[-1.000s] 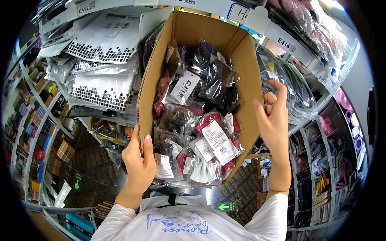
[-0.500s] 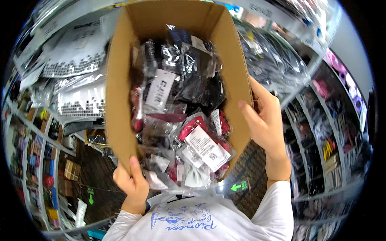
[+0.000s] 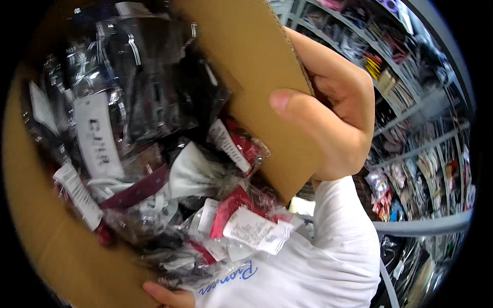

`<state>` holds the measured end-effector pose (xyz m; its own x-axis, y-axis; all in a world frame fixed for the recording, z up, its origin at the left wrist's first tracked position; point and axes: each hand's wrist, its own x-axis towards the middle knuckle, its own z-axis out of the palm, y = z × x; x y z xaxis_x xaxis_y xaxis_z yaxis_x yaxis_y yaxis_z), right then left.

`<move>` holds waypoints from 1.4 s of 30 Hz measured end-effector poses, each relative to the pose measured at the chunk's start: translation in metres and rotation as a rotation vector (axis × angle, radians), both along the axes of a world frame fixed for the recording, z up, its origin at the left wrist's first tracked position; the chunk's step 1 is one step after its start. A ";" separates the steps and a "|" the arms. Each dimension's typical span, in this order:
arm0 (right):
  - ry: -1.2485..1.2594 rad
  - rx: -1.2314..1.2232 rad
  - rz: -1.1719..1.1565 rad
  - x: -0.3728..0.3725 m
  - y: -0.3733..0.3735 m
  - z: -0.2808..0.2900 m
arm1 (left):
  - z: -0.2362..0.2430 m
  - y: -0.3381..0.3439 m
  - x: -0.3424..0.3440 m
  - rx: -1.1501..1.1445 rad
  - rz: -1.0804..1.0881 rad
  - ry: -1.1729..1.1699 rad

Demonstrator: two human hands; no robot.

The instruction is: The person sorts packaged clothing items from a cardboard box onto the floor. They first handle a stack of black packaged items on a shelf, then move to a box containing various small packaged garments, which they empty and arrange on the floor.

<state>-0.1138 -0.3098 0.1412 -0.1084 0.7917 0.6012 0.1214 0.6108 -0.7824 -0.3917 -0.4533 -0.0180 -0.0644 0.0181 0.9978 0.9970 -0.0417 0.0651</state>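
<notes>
"Shifted left and nearer in view, that brown rectangular cardboard box (image 3: 246, 56)?"

"Yes; bare right hand (image 3: 339, 126) grips its wall, seemingly steadying clear-bagged dark-and-red fabric pieces (image 3: 149, 87) inside. Left hand (image 3: 177, 297): thumb touching, grip unclear."

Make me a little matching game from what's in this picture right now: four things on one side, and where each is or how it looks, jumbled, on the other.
Things
1. Right hand
2. Left hand
3. Cardboard box
4. Shelves

Places and looks
A. Grey-framed, along the picture's right side
B. Partly in view at the picture's lower edge
C. Brown, with clear-wrapped packages inside
D. Thumb against the inner face of a box wall, fingers outside

Right pairs: 1-D, 2-B, 3-C, 4-A
</notes>
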 end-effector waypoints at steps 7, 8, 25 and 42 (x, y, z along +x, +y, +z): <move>-0.094 0.055 -0.214 0.049 -0.057 0.013 | -0.005 -0.010 0.064 -0.046 -0.224 -0.436; -0.135 0.164 -0.281 0.072 -0.064 0.006 | -0.008 -0.007 0.073 -0.043 -0.286 -0.458; 0.156 -0.420 -0.906 0.307 -0.107 -0.055 | 0.039 0.163 0.313 -1.024 -1.513 -0.064; -0.153 -1.034 -1.365 0.468 -0.023 -0.251 | -0.173 0.298 0.522 -1.709 -1.584 -0.119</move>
